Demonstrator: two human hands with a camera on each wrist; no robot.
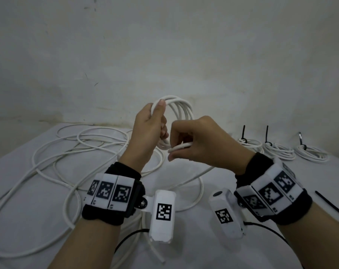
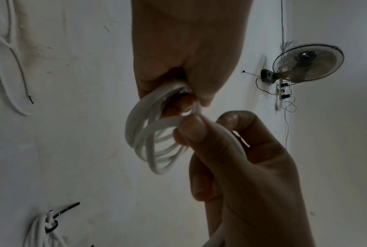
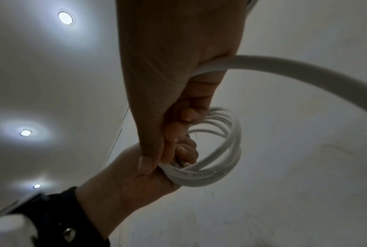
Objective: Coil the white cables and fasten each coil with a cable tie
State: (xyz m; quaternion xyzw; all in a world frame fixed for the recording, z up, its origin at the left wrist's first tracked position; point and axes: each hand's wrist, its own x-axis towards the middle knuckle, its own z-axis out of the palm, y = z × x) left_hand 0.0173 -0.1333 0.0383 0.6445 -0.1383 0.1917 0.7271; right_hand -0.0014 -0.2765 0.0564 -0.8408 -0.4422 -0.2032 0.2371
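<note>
We held a small round coil of white plastic cable up in the air above the white table, in front of the pale wall. Our left hand was curled around the left side of the coil, with the thumb lying up along its top. The loops stood upright, side by side, like rings.

Our right hand was just beside the left one. Its thumb and fingers pinched the loose part of the same cable near the bottom of the coil. From that pinch the cable ran under the right hand and down to the table.

On the table to the left lay a big loose tangle of white cable, spread out in wide loops. It was well apart from the coil in our hands.

At the far right of the table sat three small finished coils of white cable, in a row. Each one had a black plastic cable tie around it, with the tail sticking up. One more straight black cable tie lay flat on the table near our right wrist.
</note>
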